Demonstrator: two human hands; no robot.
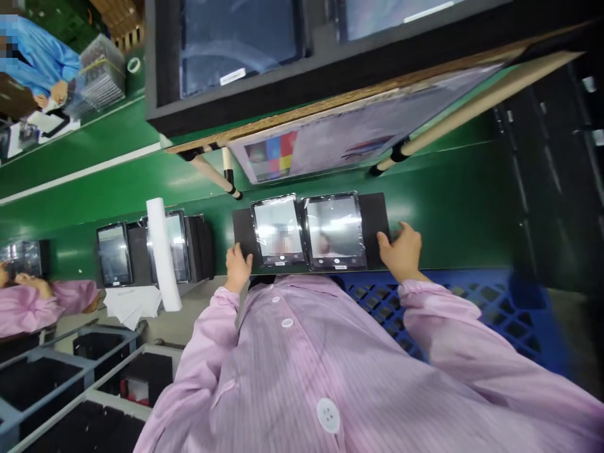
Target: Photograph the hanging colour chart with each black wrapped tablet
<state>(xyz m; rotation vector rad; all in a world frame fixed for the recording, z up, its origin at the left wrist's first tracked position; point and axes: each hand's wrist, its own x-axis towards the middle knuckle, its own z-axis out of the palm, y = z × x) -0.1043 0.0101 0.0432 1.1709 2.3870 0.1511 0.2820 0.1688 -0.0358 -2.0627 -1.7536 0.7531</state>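
Observation:
A black foam tray lies on the green bench right in front of me. Two flat screen panels with black borders, the left panel and the right panel, sit side by side in it, each with a small white label at its lower edge. My left hand grips the tray's near left corner, its thumb and fingers on the dark edge. At the other end is my right hand, open, thumb at the tray's right edge and index finger spread away from it.
Above the bench, a raised shelf on pipe legs carries more panels in black foam. To the left are another tray with panels and a white roll. A blue plastic crate stands below right. Co-workers' hands show at the left.

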